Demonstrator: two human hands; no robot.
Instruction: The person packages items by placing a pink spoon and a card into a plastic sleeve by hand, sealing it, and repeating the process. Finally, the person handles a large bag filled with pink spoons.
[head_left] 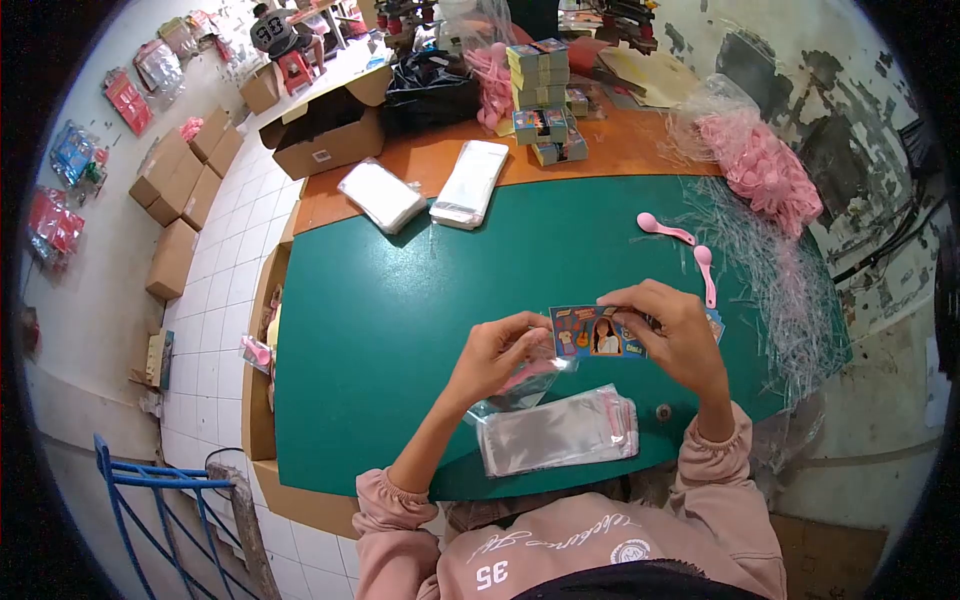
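Observation:
My left hand (497,352) pinches a small clear plastic bag (527,381) that hangs below it, with something pink inside. My right hand (673,330) holds a printed card (596,331) with a picture of a person and guitars, its left end at the mouth of the bag. Both hands hover over the green table (380,330). A flat stack of clear bags with pink strips (560,432) lies just below my hands near the front edge.
Two pink spoons (688,250) lie right of centre beside loose clear strips (770,270). A bag of pink spoons (765,165), stacked small boxes (540,85) and two packs of clear bags (425,190) sit at the back. Cardboard boxes (180,190) line the floor left; a person (275,30) sits far off.

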